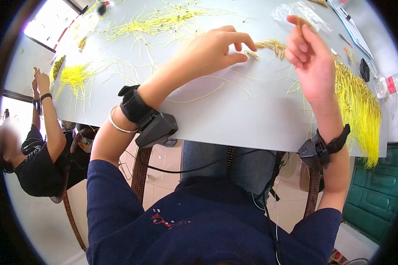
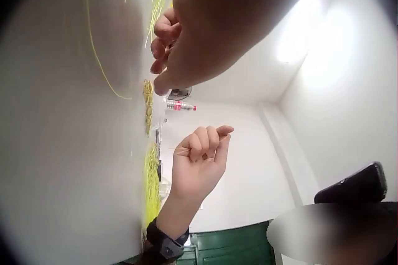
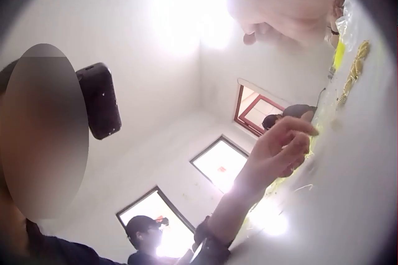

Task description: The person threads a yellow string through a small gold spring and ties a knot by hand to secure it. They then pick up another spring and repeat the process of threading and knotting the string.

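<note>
My left hand (image 1: pixel 221 48) is held over the grey table with fingers loosely bent, thumb and index apart and nothing between them. Just past its fingertips lies a row of small gold-coloured pieces (image 1: pixel 272 44), with one loose gold piece (image 1: pixel 252 54) nearest the thumb. To the right, my right hand (image 1: pixel 311 57) is raised palm toward me. Its thumb and index finger meet at the tips in the left wrist view, the other fingers curled; I cannot tell whether something thin is between them. Beside that hand lies a thick bundle of yellow strands (image 1: pixel 358 110) with gold ends.
Loose yellow-green strands (image 1: pixel 159 22) spread across the back. A yellow pile (image 1: pixel 75 77) lies at left, near another person (image 1: pixel 37 154). A clear plastic bag (image 1: pixel 300 15), a clipboard (image 1: pixel 351 28), a black object (image 1: pixel 364 70) and a bottle (image 1: pixel 390 86) are toward the right.
</note>
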The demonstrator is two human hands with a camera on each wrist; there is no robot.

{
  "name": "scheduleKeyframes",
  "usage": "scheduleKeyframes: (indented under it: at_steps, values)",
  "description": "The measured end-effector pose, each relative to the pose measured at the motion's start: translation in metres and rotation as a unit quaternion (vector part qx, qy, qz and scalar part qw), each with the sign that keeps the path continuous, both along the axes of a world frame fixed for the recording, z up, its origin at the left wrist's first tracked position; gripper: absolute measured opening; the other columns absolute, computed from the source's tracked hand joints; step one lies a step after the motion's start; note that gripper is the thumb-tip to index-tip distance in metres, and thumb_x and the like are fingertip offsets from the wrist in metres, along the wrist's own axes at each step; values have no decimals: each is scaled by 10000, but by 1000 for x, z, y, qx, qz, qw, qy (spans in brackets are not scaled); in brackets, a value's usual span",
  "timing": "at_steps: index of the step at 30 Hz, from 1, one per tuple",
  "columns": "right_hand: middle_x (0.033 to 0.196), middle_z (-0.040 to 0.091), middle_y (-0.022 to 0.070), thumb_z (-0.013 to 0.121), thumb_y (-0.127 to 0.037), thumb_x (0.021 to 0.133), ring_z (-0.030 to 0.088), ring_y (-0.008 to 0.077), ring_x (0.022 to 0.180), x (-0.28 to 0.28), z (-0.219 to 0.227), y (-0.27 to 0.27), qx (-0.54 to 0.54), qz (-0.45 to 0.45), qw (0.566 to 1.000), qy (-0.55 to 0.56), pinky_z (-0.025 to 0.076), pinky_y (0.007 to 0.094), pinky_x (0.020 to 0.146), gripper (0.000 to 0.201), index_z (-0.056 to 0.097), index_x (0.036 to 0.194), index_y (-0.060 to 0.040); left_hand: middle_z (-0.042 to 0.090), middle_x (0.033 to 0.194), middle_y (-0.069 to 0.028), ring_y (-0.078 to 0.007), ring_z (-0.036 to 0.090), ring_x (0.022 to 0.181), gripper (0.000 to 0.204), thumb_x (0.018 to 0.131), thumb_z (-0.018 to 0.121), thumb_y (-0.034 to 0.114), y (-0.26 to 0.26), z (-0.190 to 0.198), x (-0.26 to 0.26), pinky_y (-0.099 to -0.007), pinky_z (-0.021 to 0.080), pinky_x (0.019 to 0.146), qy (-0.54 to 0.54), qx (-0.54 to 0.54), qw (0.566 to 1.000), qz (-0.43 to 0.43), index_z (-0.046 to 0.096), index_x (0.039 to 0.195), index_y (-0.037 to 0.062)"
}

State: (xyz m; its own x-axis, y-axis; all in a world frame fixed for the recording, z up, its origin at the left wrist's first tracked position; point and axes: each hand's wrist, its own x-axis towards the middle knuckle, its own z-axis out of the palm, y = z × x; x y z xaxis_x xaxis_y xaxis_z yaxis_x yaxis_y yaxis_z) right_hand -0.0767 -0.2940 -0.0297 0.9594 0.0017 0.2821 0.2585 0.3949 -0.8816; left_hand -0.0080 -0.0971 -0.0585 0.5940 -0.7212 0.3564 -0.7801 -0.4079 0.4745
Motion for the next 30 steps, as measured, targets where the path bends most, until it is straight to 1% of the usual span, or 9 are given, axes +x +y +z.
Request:
scheduleKeyframes:
  at_steps: [2,5,8,10,11,15,20,23,30]
  values:
    - [662,366,-38,374,-142,912,307,38,549,1,-4,5,-10,5,1000,9,271,184,478,290,501,1100,38,557,761,-24,-136,503,626,105,789,608,167,-3,-2,4,-261,428,584,-15,-13,999,-28,613,876,109]
    - [728,471,-8,420,-116,894,375,39,584,2,-10,5,-58,32,998,21,326,178,508,264,493,1108,19,562,795,-29,-143,504,640,96,778,613,151,-5,-2,6,-270,436,590,-47,21,998,-25,601,861,105]
    - [758,521,16,454,-106,885,405,44,600,-3,-8,10,-116,12,992,47,346,178,515,256,482,1114,6,559,785,-22,-117,493,637,106,804,602,160,0,-5,8,-244,429,586,-63,-32,997,-2,578,874,84]
    - [771,563,41,480,-106,882,431,49,593,-1,-10,7,-133,27,990,38,360,183,517,227,478,1086,-6,600,844,-16,-98,540,743,154,825,580,203,0,-1,9,-250,434,606,220,-167,961,18,595,910,76]
    - [760,570,42,487,-107,882,435,50,581,-3,-10,9,-154,24,986,50,363,185,515,202,480,1060,-11,608,850,-9,-70,507,735,176,864,542,201,2,6,1,-202,416,607,295,-182,937,40,600,950,59]
    - [722,587,36,507,-116,881,443,50,548,-2,-11,9,-196,18,979,56,365,189,508,128,481,974,-32,548,793,13,-50,480,740,261,902,503,244,3,8,-2,-167,394,635,346,-212,914,-17,564,1086,70]
    - [713,587,34,504,-116,883,444,49,551,-3,-11,8,-212,18,976,47,364,189,506,107,480,955,-41,621,926,-21,-69,540,855,297,911,497,270,2,10,-8,-189,422,723,419,-217,882,-6,560,1128,76]
    - [708,586,36,504,-115,884,445,48,553,-3,-10,8,-212,24,976,38,364,189,507,103,480,953,-43,631,986,-36,-80,550,902,287,915,490,264,3,9,-6,-199,432,741,425,-210,880,-26,569,1115,73]
    - [697,580,35,506,-120,886,452,48,562,-3,-12,8,-225,27,973,43,362,190,506,96,485,943,-46,633,947,-25,-72,548,869,300,902,513,273,2,11,-8,-204,429,720,386,-178,903,-60,573,1112,68]
